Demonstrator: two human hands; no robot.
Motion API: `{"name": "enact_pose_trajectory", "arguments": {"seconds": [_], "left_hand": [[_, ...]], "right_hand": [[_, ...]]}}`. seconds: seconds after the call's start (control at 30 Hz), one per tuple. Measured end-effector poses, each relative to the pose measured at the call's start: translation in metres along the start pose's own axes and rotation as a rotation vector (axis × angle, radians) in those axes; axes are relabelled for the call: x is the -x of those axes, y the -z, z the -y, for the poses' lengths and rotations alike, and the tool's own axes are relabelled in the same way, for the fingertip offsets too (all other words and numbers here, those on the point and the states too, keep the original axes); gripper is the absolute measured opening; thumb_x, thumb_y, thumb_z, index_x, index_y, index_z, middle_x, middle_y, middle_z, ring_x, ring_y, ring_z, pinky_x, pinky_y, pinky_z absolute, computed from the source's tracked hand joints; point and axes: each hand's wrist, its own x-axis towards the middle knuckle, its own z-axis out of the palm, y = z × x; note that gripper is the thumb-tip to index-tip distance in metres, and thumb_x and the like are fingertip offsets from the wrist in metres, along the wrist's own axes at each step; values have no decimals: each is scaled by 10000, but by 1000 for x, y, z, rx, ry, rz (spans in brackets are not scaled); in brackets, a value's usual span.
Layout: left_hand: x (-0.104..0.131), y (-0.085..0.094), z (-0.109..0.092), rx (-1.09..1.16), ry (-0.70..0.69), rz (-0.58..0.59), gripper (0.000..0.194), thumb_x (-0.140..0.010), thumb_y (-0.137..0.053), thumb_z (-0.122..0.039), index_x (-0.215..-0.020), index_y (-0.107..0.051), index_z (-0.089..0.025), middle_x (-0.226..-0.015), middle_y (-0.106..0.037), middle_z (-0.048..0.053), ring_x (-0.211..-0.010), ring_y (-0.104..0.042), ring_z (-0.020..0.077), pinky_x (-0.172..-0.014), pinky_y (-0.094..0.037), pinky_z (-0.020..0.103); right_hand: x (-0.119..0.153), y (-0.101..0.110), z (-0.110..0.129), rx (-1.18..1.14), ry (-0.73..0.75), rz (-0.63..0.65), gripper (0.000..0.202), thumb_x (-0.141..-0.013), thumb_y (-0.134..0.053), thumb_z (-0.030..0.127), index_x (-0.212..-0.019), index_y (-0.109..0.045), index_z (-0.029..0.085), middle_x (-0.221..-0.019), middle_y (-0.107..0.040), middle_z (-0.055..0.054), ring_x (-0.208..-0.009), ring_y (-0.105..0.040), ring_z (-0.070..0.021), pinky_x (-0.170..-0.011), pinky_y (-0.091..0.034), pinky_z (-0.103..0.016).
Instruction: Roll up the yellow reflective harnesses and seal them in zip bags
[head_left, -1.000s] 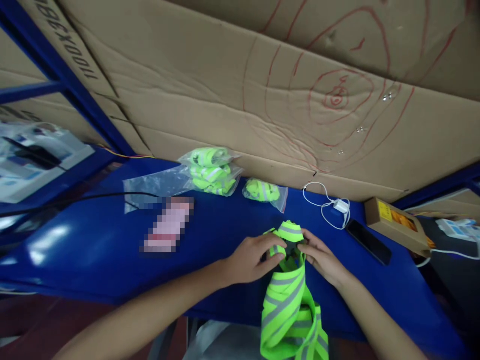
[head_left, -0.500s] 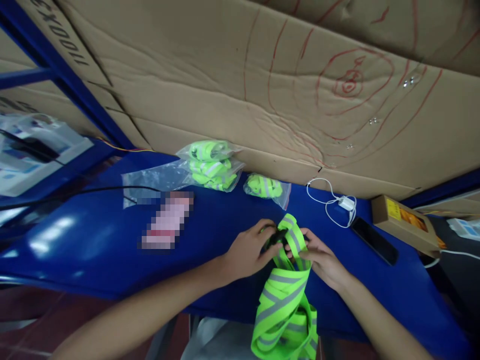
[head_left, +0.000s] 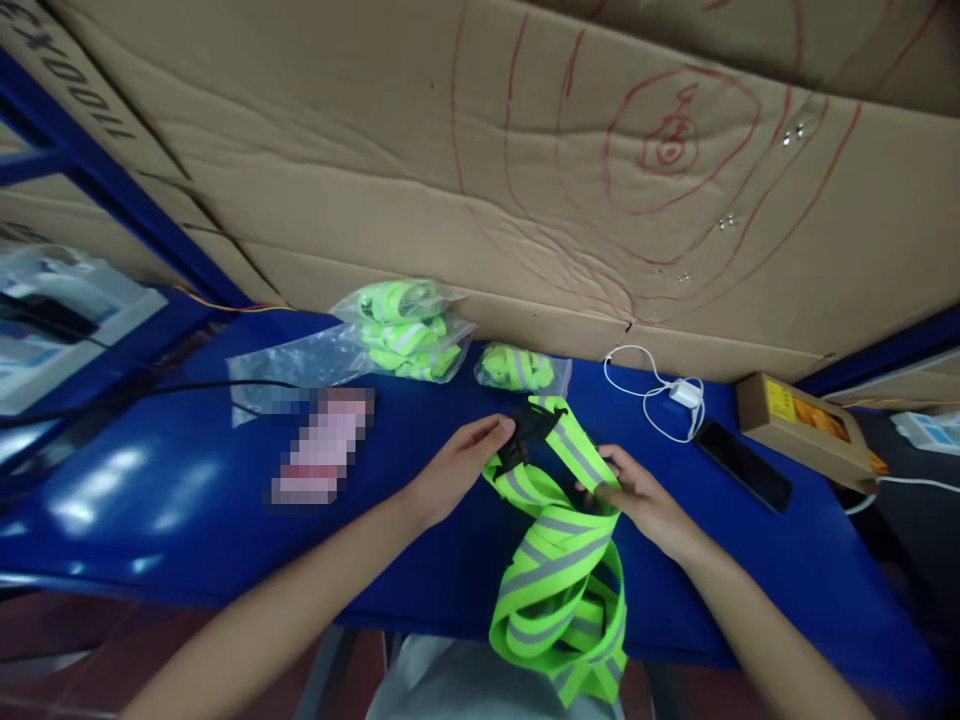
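Observation:
A neon-green strap with grey reflective stripes (head_left: 551, 560) hangs in loops from my hands over the table's front edge. Its black plastic buckle (head_left: 526, 436) is pinched between the thumb and fingers of my left hand (head_left: 461, 465). On the other side, my right hand (head_left: 641, 500) is closed on the green band, with some fingers hidden behind it. Between the hands the band forms an open loop below the buckle.
Bagged green straps (head_left: 409, 335) are piled by the cardboard wall, with another bag (head_left: 521, 370) beside them. A pixelated pink item (head_left: 321, 445) lies left. Rightward are a white charger (head_left: 684, 395), a black phone (head_left: 744, 467) and a cardboard box (head_left: 806, 430).
My left hand has moved left with the buckle, away from my right hand. The buckle shows more fully and the loop is spread wider. The camera view has shifted slightly.

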Motion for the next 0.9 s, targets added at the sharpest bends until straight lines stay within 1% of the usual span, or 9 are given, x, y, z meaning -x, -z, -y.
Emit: {"name": "enact_pose_trajectory", "arguments": {"seconds": [0.1, 0.17, 0.27, 0.3, 0.37, 0.43, 0.6, 0.77, 0.9], "left_hand": [[3, -2, -4, 152, 29, -90, 493, -789, -755, -649, -881, -691, -169, -780, -691, 27, -729, -633, 168, -703, -514, 265], [7, 0, -9, 53, -99, -103, 475, -819, -735, -640, -834, -693, -167, -773, -691, 25, -720, -621, 157, -695, -496, 248], [13, 1, -22, -150, -245, -66, 466, -902, -657, -614, -807, -716, -161, -770, -699, 33, -716, -614, 153, -683, -477, 241], [15, 0, -28, -183, -262, -70, 460, -916, -643, -604, -818, -723, -162, -767, -700, 33, -714, -616, 155, -679, -477, 243], [17, -4, -46, -189, -301, -123, 429, -913, -655, -589, -842, -725, -171, -761, -698, 23, -711, -620, 159, -669, -480, 246], [19, -11, -67, -151, -349, -173, 399, -899, -678, -575, -847, -718, -182, -742, -687, 12, -715, -630, 169, -660, -488, 252], [14, -23, -106, -132, -424, -195, 384, -917, -662, -543, -773, -679, -187, -689, -648, 18, -682, -624, 176, -590, -466, 257], [-6, -9, -108, -67, -484, -321, 324, -928, -675, -460, -749, -659, -192, -682, -636, 1, -636, -578, 134, -597, -470, 243], [-20, 14, -105, 129, -397, -394, 295, -868, -733, -440, -767, -670, -170, -687, -674, 4, -604, -591, 134, -588, -514, 251]], "right_hand": [[1, -2, -6, 128, 51, 60, 419, -955, -623, 378, -1322, -476, 237, -1132, -722, -83, -1005, -706, -218, -826, -575, -363], [6, -5, -3, 296, 183, -34, 493, -952, -654, 363, -1395, -464, 257, -1273, -668, -105, -1152, -659, -231, -937, -560, -396], [19, -17, 11, 630, 500, -190, 430, -975, -645, 283, -1386, -521, 297, -1424, -589, -98, -1328, -557, -243, -1104, -457, -430], [24, -23, 17, 742, 605, -149, 399, -995, -618, 270, -1384, -535, 300, -1433, -594, -92, -1350, -543, -244, -1141, -414, -440], [33, -36, 30, 922, 746, 104, 433, -1023, -589, 327, -1444, -502, 280, -1405, -635, -98, -1316, -578, -252, -1147, -382, -446], [39, -49, 40, 1029, 738, 222, 571, -1028, -570, 451, -1532, -413, 233, -1383, -657, -127, -1260, -619, -275, -1063, -422, -431], [56, -53, 56, 979, 543, 180, 641, -1049, -497, 504, -1598, -296, 240, -1202, -723, -103, -994, -694, -249, -914, -451, -411], [77, -39, 51, 1048, 381, 260, 300, -1021, -582, 449, -1284, -649, 321, -1003, -694, -33, -926, -661, -233, -949, -431, -459], [90, -23, 27, 1116, 324, 212, 108, -972, -671, 370, -957, -723, 276, -1020, -647, -33, -990, -629, -253, -981, -426, -510]]}}
